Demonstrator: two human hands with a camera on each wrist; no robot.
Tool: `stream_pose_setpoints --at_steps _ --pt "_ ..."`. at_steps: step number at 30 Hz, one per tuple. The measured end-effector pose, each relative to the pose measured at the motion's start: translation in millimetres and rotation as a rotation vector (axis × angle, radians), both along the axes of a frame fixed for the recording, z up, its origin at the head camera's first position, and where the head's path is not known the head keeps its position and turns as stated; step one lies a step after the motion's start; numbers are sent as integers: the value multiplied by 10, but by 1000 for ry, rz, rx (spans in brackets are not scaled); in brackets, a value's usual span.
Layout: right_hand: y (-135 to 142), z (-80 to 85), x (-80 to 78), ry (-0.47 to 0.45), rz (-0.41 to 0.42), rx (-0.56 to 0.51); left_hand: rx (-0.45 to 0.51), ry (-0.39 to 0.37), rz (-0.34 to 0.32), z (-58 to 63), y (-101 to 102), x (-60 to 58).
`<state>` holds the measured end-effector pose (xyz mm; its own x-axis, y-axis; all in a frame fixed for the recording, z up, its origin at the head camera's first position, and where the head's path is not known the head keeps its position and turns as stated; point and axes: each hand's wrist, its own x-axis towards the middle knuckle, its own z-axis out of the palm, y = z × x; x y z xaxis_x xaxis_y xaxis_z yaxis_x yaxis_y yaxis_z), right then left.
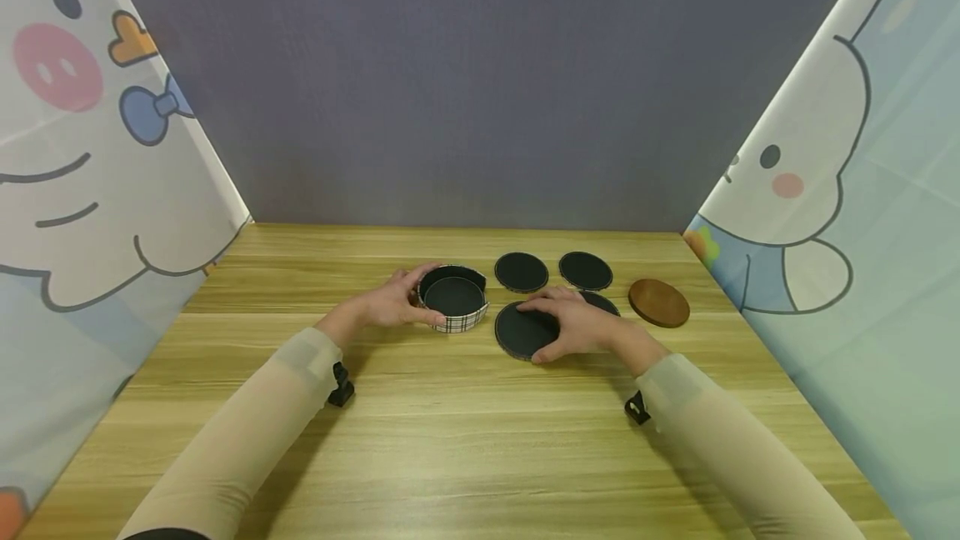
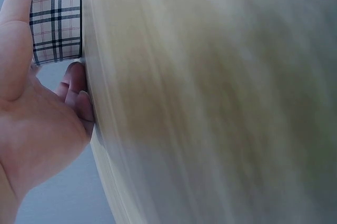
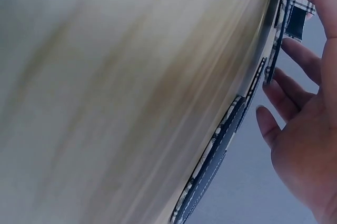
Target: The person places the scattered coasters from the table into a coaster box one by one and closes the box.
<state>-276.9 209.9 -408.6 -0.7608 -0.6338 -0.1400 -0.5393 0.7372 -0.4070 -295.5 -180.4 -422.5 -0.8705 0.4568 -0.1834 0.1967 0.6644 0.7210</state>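
A low round coaster holder [image 1: 461, 323] with a plaid outside and a black inside stands on the table. My left hand [image 1: 393, 300] grips it from the left, thumb in front and fingers behind; its plaid wall [image 2: 57, 16] shows in the left wrist view. Just right of the holder is a round black coaster [image 1: 520, 333]. My right hand [image 1: 579, 327] holds that coaster by its edges, thumb near and fingers far, covering its right part. In the right wrist view the fingertips meet the coaster's rim [image 3: 280, 29].
Two black coasters [image 1: 521, 272] lie behind, side by side. A further coaster [image 1: 602, 302] is partly hidden by my right hand. To the right lies a brown wooden disc [image 1: 658, 303]. A grey panel [image 1: 480, 107] rises at the table's back edge, with printed cloths on both sides.
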Motion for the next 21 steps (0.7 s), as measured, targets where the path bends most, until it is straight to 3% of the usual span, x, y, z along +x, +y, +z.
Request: stream_pose_setpoints --at_steps 12,21 --pt "29 -7 -1 66 -29 -172 -14 5 -2 2 6 0" --pt "-10 18 -10 113 -28 -220 -6 -9 6 4 10 -4"
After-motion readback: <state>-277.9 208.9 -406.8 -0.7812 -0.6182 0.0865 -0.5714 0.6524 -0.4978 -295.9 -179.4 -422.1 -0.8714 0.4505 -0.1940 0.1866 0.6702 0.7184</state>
